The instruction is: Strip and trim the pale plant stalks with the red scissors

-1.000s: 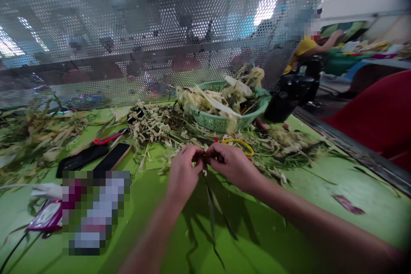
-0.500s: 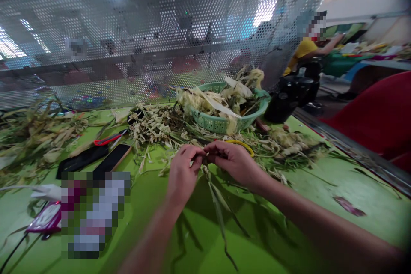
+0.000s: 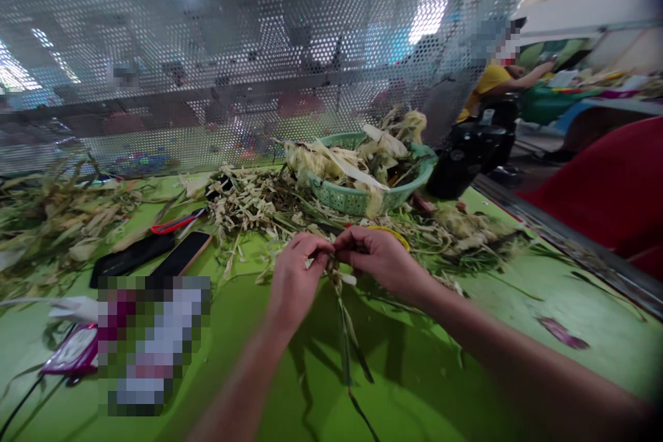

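Observation:
Near the middle of the green table, my left hand (image 3: pixel 302 273) is closed, with thumb and fingers pinched on a bundle of plant strips (image 3: pixel 339 290). My right hand (image 3: pixel 373 254) meets it from the right, its fingers also closed at the top of the same bundle. Pale knotted bits show just below the fingertips, and long thin green leaves (image 3: pixel 346 345) hang down from them over the table. The exact spot that the fingertips grip is partly hidden by the fingers. A yellow ring-like handle (image 3: pixel 394 237) lies just behind my right hand.
A green basket (image 3: pixel 352 201) of dry husks stands behind my hands, beside a pile of cut pieces (image 3: pixel 253 200). Red-handled scissors (image 3: pixel 176 222), a phone (image 3: pixel 182 255) and dried leaves (image 3: pixel 62 221) lie left. A black container (image 3: pixel 458 159) and a red chair (image 3: pixel 606 186) are right.
The hanging leaves have swung slightly and drawn closer together, and a pale piece now shows beside the knot. Both hands have barely moved and still pinch the bundle.

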A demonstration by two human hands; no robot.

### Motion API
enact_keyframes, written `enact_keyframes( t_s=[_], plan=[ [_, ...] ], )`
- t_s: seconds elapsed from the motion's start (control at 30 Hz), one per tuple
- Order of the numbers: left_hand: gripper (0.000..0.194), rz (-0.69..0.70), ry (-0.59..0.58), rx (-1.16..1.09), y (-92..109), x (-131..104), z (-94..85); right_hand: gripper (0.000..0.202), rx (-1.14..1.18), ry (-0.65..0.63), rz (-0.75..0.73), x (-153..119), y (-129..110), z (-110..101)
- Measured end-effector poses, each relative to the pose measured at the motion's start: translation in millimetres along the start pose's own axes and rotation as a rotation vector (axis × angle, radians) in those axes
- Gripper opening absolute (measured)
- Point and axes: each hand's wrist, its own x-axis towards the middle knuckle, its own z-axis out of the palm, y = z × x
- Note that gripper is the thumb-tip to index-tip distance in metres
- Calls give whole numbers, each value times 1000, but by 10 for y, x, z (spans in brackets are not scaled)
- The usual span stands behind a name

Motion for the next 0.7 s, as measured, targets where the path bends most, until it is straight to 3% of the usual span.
enact_keyframes(
  t_s=[0.2,0.7],
  plan=[
    [13,-40,-14,-17,-24,14,-10,8,-93,-13,-40,-10,20,-4],
    [11,-113,-32,-23,1,18,-13,3,184,-33,27,-18,-68,-19]
  ],
)
